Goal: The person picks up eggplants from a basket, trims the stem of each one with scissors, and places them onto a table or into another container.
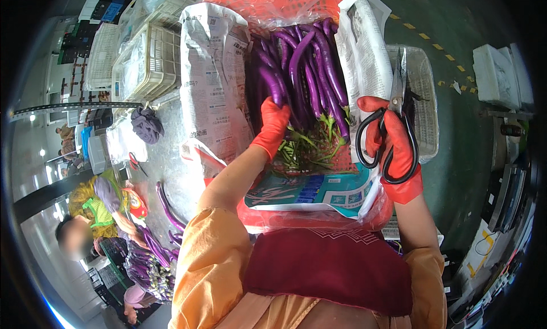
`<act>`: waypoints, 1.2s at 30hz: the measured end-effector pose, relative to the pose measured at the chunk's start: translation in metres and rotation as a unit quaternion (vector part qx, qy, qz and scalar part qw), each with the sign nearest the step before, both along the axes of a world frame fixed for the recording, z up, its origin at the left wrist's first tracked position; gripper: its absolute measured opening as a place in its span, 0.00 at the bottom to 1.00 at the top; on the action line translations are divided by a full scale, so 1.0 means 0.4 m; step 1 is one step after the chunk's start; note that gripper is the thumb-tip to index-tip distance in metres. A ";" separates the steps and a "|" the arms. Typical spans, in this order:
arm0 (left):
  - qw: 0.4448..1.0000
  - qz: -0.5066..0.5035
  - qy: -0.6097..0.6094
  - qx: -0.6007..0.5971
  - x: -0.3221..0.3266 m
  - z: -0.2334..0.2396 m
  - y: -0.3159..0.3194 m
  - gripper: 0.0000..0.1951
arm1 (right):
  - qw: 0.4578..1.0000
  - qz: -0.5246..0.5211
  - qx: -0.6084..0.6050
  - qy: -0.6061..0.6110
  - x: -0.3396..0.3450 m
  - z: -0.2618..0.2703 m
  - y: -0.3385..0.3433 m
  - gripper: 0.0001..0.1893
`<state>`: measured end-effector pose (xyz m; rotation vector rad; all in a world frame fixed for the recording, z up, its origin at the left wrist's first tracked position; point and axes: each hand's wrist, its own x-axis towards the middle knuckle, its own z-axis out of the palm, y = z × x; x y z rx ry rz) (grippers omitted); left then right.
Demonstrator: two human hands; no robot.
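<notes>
My left hand (274, 124), in a red rubber glove, grips the lower end of a long purple eggplant (270, 79). Around it, more long eggplants (327, 72) lie lengthwise in a red plastic crate (312, 164), several with green stems towards me. Sheets of newspaper (216, 77) line the crate's sides. On the right, my gloved right hand (391, 145) has its fingers through the black handles of a pair of scissors (397, 100). The blades point away from me and look nearly closed. Green stem pieces (290, 154) show near the crate's front.
A pale plastic basket (423, 102) stands right of the crate. Stacked white crates (147, 68) are at the upper left. On the metal table (171, 166) lie red-handled scissors (136, 161) and loose eggplants. A co-worker (107, 209) handles eggplants at the left. White foam boxes (495, 74) sit far right.
</notes>
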<state>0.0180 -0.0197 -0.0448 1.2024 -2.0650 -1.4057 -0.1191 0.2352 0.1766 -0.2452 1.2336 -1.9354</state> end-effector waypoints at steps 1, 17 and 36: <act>0.993 -0.015 -0.080 -0.090 -0.021 0.008 0.008 0.10 | 1.000 0.003 0.006 0.002 0.000 -0.002 0.001 0.25; 0.883 -0.120 -0.338 -0.303 -0.223 -0.003 0.140 0.37 | 0.999 0.029 0.014 -0.007 0.004 0.000 -0.004 0.22; 0.984 -0.038 0.028 0.174 -0.192 0.255 0.051 0.19 | 0.998 0.042 0.035 0.019 0.007 0.012 -0.004 0.16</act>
